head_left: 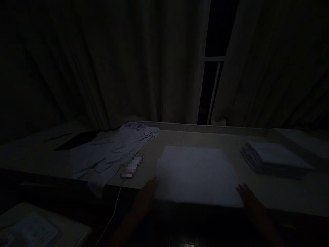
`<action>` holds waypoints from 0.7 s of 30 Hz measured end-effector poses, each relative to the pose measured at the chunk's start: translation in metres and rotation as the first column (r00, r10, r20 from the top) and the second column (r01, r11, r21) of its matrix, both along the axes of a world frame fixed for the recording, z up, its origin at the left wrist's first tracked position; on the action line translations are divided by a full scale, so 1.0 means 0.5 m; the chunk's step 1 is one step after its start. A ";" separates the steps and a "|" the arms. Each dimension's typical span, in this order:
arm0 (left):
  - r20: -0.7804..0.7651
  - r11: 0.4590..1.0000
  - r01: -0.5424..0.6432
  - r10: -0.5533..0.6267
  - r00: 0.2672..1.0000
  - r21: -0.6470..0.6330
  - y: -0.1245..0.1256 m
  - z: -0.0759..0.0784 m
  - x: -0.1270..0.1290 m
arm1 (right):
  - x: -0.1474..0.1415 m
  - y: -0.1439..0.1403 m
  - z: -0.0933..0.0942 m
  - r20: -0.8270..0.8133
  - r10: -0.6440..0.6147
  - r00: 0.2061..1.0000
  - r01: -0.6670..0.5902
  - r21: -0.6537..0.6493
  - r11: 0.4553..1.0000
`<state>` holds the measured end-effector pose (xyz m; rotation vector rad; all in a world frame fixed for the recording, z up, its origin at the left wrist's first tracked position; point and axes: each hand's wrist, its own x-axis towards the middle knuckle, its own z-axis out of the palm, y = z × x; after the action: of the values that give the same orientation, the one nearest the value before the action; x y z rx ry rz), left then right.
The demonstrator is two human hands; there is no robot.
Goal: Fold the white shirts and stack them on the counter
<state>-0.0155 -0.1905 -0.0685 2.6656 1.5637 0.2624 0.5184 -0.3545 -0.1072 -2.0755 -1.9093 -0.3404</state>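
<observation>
The room is very dark. A flat, pale square of cloth or paper (pixel 196 175) lies on the table near its front edge. My left hand (pixel 146 197) rests at the square's near left corner, fingers stretched out and touching its edge. My right hand (pixel 248 197) is at the near right corner, fingers also extended against the edge. Neither hand holds anything that I can make out.
A crumpled light shirt (pixel 113 151) lies to the left on the table (pixel 282 192), with a small blurred object (pixel 131 167) and a white cable (pixel 113 212) beside it. A stack of folded pale sheets (pixel 275 156) sits at right. Curtains (pixel 144 61) hang behind.
</observation>
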 end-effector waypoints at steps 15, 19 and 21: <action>0.071 1.000 0.008 -0.006 0.997 -0.022 0.026 0.002 0.024 | 0.014 -0.002 0.030 -0.016 0.058 0.998 -0.060 -0.137 0.989; 0.042 0.998 -0.023 0.025 0.999 -0.050 0.025 0.011 0.031 | 0.021 -0.001 0.026 -0.016 0.084 0.996 -0.086 -0.127 0.988; 0.041 0.998 -0.030 0.032 0.999 -0.056 0.026 0.013 0.033 | 0.024 0.001 0.023 -0.015 0.083 0.996 -0.084 -0.128 0.988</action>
<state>0.0011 -0.1776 -0.0621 2.5797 1.5775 0.2705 0.5302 -0.3538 -0.0958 -2.0635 -2.0555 -0.1921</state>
